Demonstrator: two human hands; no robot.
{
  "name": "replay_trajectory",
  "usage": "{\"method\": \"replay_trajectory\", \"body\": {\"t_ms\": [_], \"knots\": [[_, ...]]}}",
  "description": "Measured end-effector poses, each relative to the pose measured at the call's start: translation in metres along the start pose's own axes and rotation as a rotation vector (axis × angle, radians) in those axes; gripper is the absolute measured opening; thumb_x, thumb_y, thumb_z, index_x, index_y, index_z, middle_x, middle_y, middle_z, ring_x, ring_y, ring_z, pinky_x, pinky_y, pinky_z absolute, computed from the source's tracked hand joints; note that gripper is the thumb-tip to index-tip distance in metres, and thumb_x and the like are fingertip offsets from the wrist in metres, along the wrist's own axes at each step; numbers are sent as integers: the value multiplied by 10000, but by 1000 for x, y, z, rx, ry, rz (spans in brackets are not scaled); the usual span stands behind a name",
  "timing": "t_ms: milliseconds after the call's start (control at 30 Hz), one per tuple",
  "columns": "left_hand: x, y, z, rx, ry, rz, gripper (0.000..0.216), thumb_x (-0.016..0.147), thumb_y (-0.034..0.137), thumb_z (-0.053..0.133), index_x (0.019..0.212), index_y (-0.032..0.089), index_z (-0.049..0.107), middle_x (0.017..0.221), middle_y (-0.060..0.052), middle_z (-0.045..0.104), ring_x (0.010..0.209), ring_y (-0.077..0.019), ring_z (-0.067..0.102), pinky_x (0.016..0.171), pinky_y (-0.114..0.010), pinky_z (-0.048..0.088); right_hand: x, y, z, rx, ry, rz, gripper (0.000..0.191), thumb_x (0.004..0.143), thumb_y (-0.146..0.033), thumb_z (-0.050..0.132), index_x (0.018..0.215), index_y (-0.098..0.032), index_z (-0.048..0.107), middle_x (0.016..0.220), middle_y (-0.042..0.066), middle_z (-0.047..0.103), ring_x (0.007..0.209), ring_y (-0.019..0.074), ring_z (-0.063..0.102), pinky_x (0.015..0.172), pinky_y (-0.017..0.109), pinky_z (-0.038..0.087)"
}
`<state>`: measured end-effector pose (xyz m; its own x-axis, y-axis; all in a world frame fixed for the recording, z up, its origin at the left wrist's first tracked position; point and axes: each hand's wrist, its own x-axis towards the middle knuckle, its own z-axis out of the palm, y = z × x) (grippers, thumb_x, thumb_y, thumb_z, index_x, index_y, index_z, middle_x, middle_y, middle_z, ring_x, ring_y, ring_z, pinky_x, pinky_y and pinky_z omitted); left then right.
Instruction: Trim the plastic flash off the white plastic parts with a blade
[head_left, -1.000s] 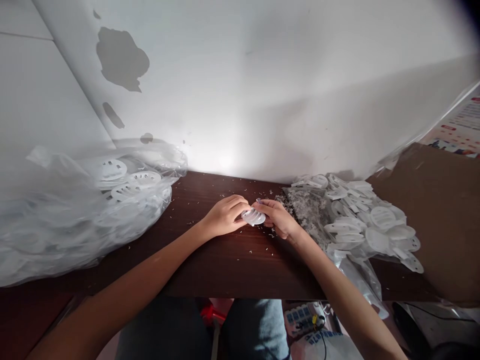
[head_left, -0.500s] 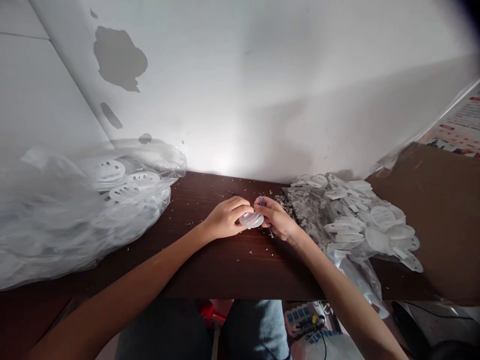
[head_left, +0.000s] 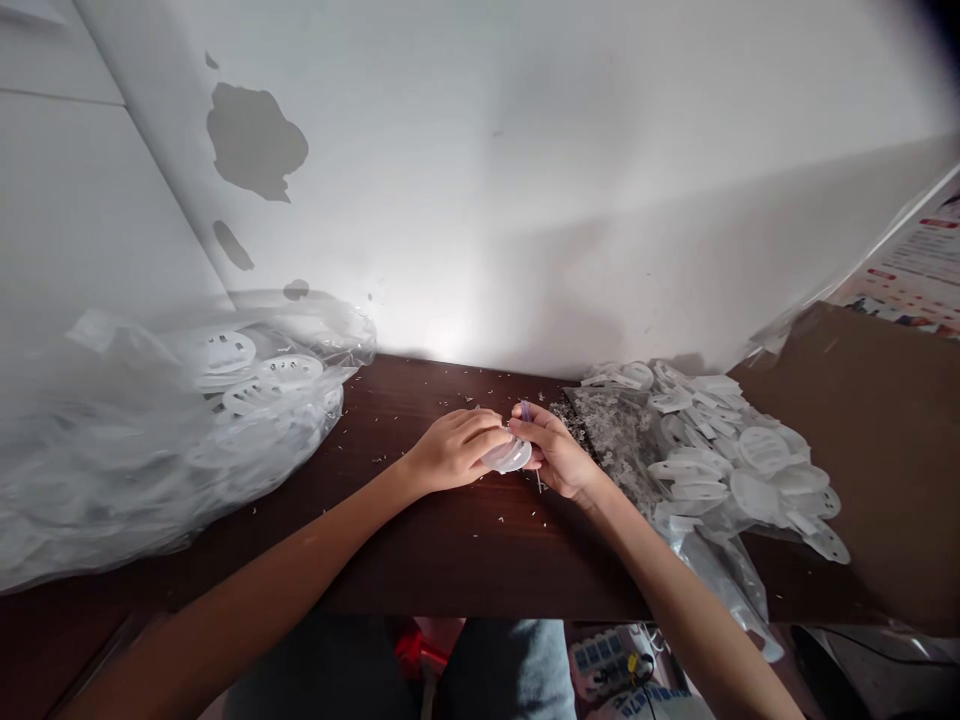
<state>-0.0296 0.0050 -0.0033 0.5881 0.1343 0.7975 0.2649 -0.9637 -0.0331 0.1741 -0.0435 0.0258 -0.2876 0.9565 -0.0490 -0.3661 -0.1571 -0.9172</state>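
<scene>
Over the middle of the dark table, my left hand (head_left: 459, 450) is closed on a round white plastic piece with slots (head_left: 510, 455). Close against its right side, my right hand (head_left: 556, 452) grips a thin tool with a purple handle (head_left: 526, 410); a slim metal-looking end sticks out below the fingers. The exact kind of tool cannot be made out. My fingers hide much of the plastic piece, and whether the tool touches it is unclear.
A large clear bag (head_left: 187, 470) of similar slotted pieces fills the left. At right, loose white pieces (head_left: 765, 450) pile up beside small plastic scraps (head_left: 619, 430) and a brown cardboard surface (head_left: 885, 450). Tiny trimmings dot the dark table (head_left: 450, 570). A power strip (head_left: 600, 660) sits below.
The view has tilted slightly upward, so everything sits a little lower. The white piece has turned slightly in my left hand, and the tool's thin end now points more straight down.
</scene>
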Motion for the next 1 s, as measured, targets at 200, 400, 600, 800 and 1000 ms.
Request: {"method": "replay_trajectory", "body": {"t_ms": [200, 400, 600, 800, 1000], "knots": [[2, 6, 2, 70, 40, 105, 307, 926, 130, 687, 1203, 254, 637, 1090, -55, 793, 1122, -235, 756, 948, -390, 623, 3, 4, -4, 85, -26, 52, 369, 804, -311, 872, 900, -210, 531, 623, -105, 406, 480, 31, 229, 416, 156, 178], [3, 4, 0, 44, 8, 87, 319, 958, 128, 661, 1249, 258, 656, 1097, -39, 808, 1097, -211, 768, 954, -373, 633, 3, 4, -5, 91, -14, 76, 349, 816, -314, 861, 853, -207, 531, 623, -96, 410, 485, 38, 228, 435, 177, 180], [-1, -1, -1, -6, 25, -22, 413, 964, 113, 646, 1343, 275, 634, 1206, -39, 794, 1098, -197, 768, 988, -372, 634, 6, 3, -10, 82, -16, 107, 280, 888, -403, 773, 867, -201, 580, 693, -69, 441, 512, 62, 261, 455, 207, 216], [6, 3, 5, -257, 244, -765, 342, 952, 326, 713, 1276, 227, 660, 1168, -95, 779, 1039, -228, 760, 909, -363, 624, 7, 5, -11, -66, 14, 36, 318, 929, -495, 657, 1051, -206, 708, 835, -13, 543, 571, 93, 369, 484, 241, 286], [13, -1, 5, -922, 239, -1248, 426, 840, 434, 796, 1166, 191, 669, 1185, -116, 764, 936, -245, 780, 817, -361, 600, 5, 3, -16, -859, 198, -360, 266, 966, -464, 647, 1058, -228, 728, 945, 35, 689, 811, 180, 587, 704, 304, 458]]}}
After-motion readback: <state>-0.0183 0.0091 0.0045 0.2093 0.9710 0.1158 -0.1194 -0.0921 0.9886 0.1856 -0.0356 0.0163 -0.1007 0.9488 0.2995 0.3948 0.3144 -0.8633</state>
